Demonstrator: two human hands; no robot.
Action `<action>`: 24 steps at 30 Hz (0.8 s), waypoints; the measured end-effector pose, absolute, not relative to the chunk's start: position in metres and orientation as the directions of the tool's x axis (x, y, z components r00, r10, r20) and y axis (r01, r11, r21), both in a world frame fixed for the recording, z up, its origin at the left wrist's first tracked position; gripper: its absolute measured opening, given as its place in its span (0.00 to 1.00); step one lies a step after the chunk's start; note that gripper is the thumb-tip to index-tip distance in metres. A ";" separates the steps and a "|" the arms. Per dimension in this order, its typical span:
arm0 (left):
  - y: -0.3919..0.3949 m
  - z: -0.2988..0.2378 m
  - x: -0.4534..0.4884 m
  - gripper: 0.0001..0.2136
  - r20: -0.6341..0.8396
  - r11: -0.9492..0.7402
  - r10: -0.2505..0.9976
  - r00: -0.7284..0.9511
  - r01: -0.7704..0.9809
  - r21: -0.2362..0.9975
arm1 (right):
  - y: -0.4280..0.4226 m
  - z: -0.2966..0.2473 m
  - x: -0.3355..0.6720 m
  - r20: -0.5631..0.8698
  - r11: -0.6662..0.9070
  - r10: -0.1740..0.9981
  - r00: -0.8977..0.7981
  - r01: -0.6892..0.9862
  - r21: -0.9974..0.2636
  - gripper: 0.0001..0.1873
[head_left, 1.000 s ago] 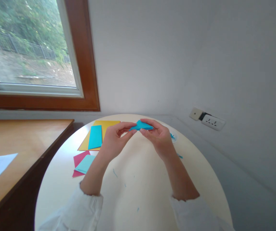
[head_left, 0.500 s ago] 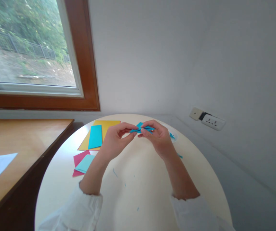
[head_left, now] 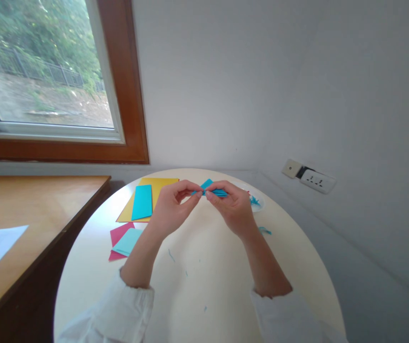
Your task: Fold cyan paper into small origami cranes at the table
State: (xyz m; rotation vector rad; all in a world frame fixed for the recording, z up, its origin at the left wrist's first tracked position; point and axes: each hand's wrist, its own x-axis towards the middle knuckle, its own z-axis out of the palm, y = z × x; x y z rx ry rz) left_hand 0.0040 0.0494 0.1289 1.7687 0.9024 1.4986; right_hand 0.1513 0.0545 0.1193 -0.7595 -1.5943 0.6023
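Observation:
A small folded piece of blue paper (head_left: pixel 220 193) is held up over the far half of the round table. My left hand (head_left: pixel 175 202) pinches its left end between thumb and fingers. On the other side, my right hand (head_left: pixel 233 205) grips the folded layers, thumb in front and fingers behind. A blue corner sticks up between the two hands. The fingers cover much of the paper, so its full shape is hidden.
Left on the round table (head_left: pixel 204 276) lie yellow sheets (head_left: pixel 127 209) under a blue paper strip (head_left: pixel 142 202), and pink paper (head_left: pixel 120 233) under pale blue paper (head_left: pixel 128 242). A dish (head_left: pixel 258 206) with blue scraps stands right. Blue bits (head_left: pixel 171 256) are scattered. A wooden desk (head_left: pixel 47 200) adjoins.
My right thumb and fingers have shifted slightly on the blue paper, and its folds look pressed closer together. Both hands stay in nearly the same place.

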 end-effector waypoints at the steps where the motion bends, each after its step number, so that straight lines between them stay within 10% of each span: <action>1: 0.050 0.128 0.004 0.05 0.554 -0.566 0.823 0.121 0.110 0.817 | 0.055 0.118 0.151 0.637 0.641 0.767 -0.073 0.125 -0.757 0.05; 24: 0.058 0.118 0.004 0.06 0.581 -0.590 0.806 0.112 0.232 0.773 | 0.063 0.114 0.158 0.572 0.579 0.813 -0.107 0.040 -0.815 0.07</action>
